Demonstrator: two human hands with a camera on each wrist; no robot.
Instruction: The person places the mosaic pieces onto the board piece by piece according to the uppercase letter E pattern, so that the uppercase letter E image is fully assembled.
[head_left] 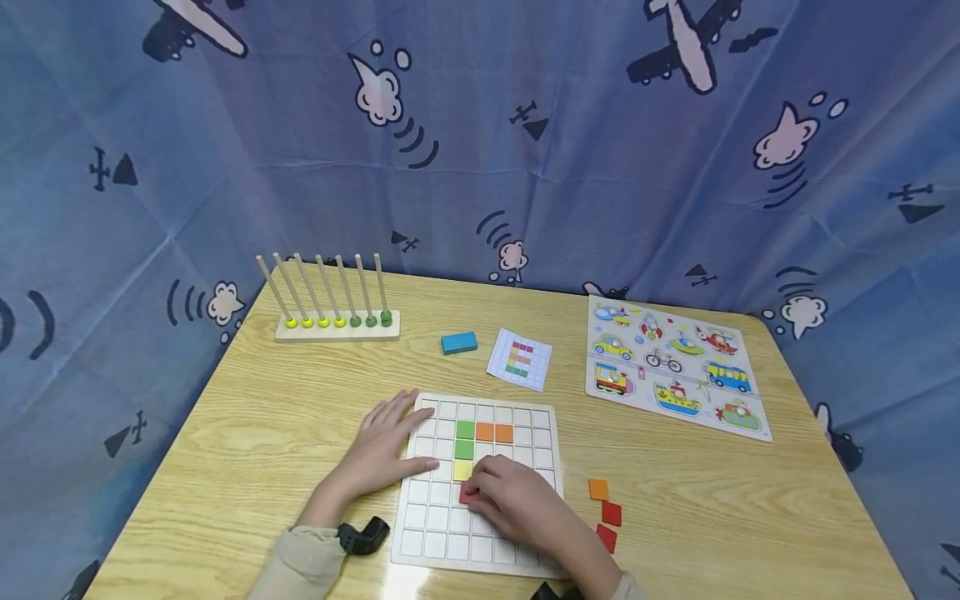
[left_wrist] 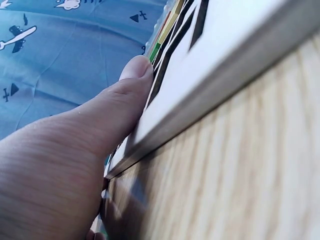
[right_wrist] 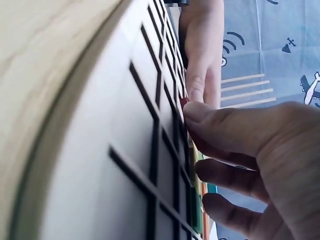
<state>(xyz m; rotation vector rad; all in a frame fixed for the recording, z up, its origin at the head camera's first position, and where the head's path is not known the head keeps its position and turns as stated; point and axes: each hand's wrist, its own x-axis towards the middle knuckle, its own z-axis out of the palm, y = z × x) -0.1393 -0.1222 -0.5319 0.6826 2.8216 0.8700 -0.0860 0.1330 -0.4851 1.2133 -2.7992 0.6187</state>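
Observation:
A white grid board (head_left: 412, 543) lies on the table. On it two green tiles (head_left: 464, 449) and a yellow tile (head_left: 462, 470) run down one column, with two orange tiles (head_left: 495, 433) beside the top green one. Between thumb and fingertips, my right hand (head_left: 521, 504) pinches a red square tile (head_left: 464, 493) just below the yellow one; the red also shows at the thumb tip in the right wrist view. My left hand (head_left: 381, 450) rests on the board's left edge, fingers spread, its thumb (left_wrist: 135, 70) lying over the rim.
Loose orange (head_left: 598, 489) and red tiles (head_left: 611, 514) lie right of the board. Behind it are a pattern card (head_left: 520, 360) and a blue block (head_left: 459, 342). A peg stand (head_left: 337, 331) with beads stands back left, a vehicle puzzle (head_left: 675, 367) back right.

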